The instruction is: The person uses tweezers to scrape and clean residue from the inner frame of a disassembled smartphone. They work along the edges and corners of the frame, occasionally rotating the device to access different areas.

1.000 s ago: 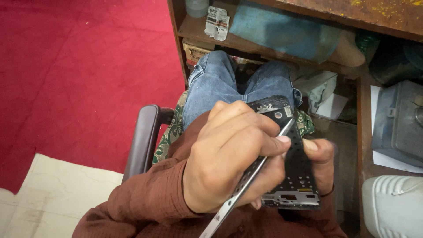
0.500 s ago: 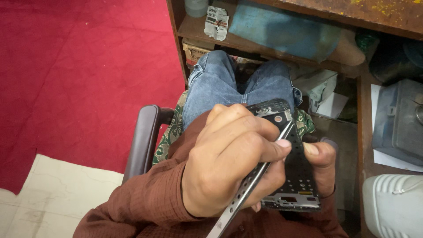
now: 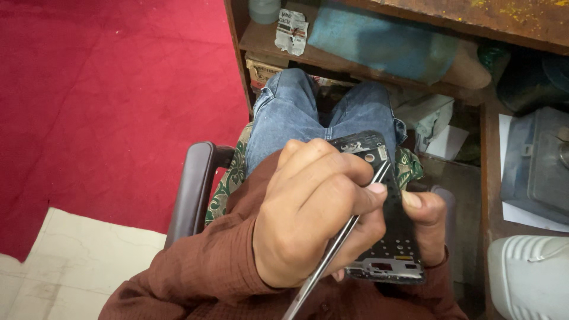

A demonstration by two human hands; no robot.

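Head view: an opened black phone frame (image 3: 394,237) over the lap runs lengthwise away from the person, camera end far. Right hand (image 3: 428,222) clamps its edge, mostly hidden; left hand (image 3: 314,213) pinches metal tweezers (image 3: 338,249) whose tip meets the frame's upper part, lower end cut off.

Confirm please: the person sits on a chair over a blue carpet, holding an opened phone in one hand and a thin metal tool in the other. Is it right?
Not quite. In the head view the carpet is red, not blue. The rest holds: the right hand holds the opened phone and the left hand holds the thin metal tool, on a chair.

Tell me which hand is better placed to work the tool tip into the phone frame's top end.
Left. The left hand pinches the metal tool, tip already at the phone frame near its top. The right hand only cradles the frame from beneath.
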